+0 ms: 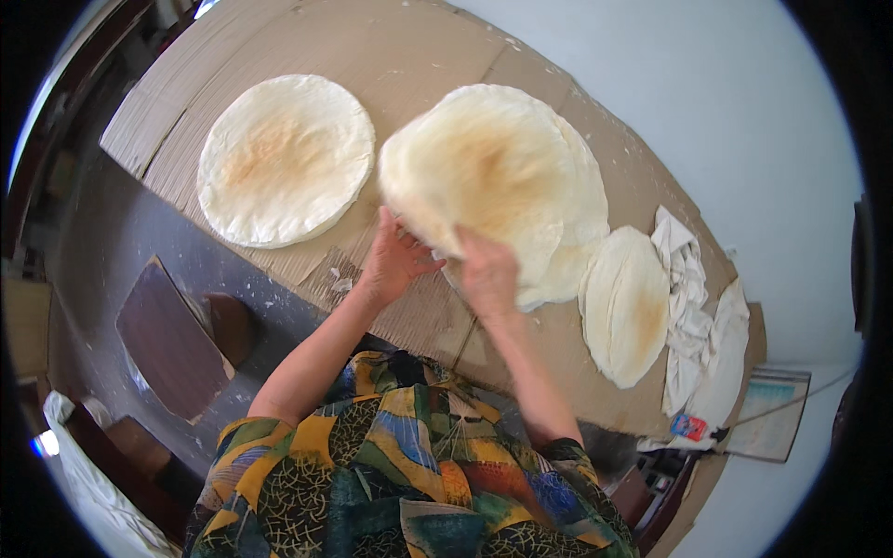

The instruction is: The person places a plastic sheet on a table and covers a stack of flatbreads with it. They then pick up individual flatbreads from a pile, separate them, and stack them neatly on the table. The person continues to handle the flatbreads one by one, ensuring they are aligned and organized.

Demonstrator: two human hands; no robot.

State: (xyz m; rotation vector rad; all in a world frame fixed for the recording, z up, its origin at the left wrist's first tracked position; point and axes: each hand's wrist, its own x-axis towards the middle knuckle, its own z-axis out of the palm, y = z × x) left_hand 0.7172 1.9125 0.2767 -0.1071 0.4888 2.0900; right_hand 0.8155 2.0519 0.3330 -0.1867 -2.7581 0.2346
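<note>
A large round flatbread [481,167], browned at its centre, lies over other flatbreads [582,195] that show along its right side. My right hand [487,273], blurred, is closed on its near edge, which looks slightly raised. Just left of that, my left hand [396,261] has its fingers spread at the same edge and grips nothing; whether its fingertips touch the bread I cannot tell. A round stack of flatbread [286,160] with a browned top sits apart on the left. Folded flatbread [626,307] lies to the right.
Flattened cardboard [425,42] covers the work surface, which borders a pale wall [670,84]. Crumpled white cloth [687,307] lies at the right end, near a small red-and-blue packet [688,427]. A brown board [174,342] is below on the left.
</note>
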